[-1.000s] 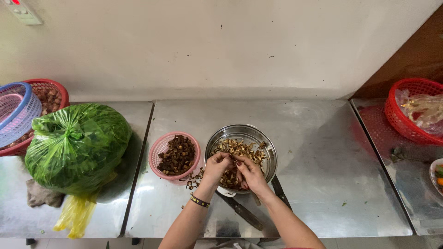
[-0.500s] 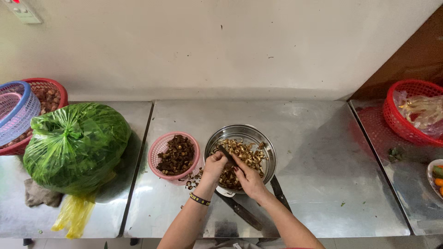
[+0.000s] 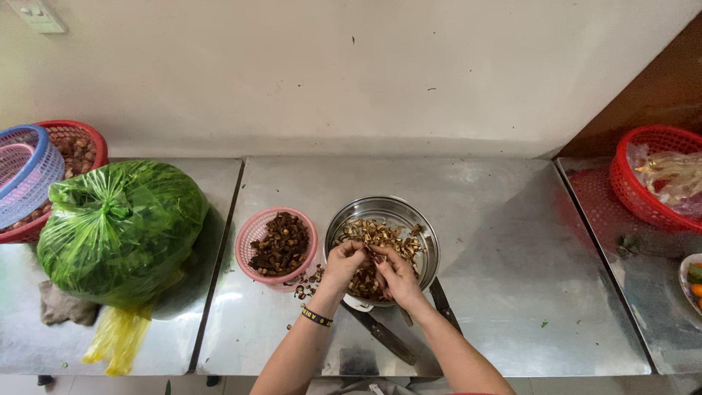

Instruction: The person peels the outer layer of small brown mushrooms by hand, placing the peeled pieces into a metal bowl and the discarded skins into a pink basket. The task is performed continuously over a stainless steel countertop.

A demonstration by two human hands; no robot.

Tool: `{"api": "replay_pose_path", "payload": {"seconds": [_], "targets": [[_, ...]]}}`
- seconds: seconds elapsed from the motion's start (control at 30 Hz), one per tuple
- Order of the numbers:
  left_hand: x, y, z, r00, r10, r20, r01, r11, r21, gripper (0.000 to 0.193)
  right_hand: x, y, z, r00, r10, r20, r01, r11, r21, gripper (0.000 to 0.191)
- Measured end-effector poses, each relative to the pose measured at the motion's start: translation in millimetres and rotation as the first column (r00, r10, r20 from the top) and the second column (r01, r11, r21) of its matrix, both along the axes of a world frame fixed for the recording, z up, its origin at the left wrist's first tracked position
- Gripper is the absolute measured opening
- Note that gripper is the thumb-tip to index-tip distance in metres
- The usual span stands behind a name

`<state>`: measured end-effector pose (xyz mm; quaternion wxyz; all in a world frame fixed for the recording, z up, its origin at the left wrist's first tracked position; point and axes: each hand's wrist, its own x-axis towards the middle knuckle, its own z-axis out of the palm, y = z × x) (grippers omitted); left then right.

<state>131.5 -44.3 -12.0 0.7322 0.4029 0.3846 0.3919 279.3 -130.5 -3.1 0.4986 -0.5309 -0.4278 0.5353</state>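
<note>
both hands, left hand (image 3: 344, 261) and right hand (image 3: 393, 276), pinch one small brown piece (image 3: 371, 256) over the bowl (image 3: 424, 241). bits could spill onto the surface (image 3: 504, 292); knife (image 3: 380, 333) lies just below.

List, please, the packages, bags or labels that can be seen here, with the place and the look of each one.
Green plastic bag: on the left steel table, big and round, knotted on top, full of leafy greens.
Yellow plastic bag: under the green one at the table's front edge, flat and crumpled.
Clear plastic bag: in the red basket at far right, crinkled, contents unclear.
No labels, signs or screens show.
</note>
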Motion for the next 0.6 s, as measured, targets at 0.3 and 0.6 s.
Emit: {"api": "replay_pose_path", "payload": {"seconds": [0.3, 0.6], "targets": [[-3, 3, 0, 0.996, 0.044, -0.072, -0.050, 0.995, -0.092, 0.014, 3, -2, 30, 0.984, -0.163, 0.077, 0.178, 0.952, -0.251, 0.047], [-2, 1, -1, 0.997, 0.027, -0.070, -0.031, 0.998, -0.047, 0.018, -8, -10, 24, 0.895, 0.092, 0.437, -0.047, 0.993, -0.113, 0.055]]}}
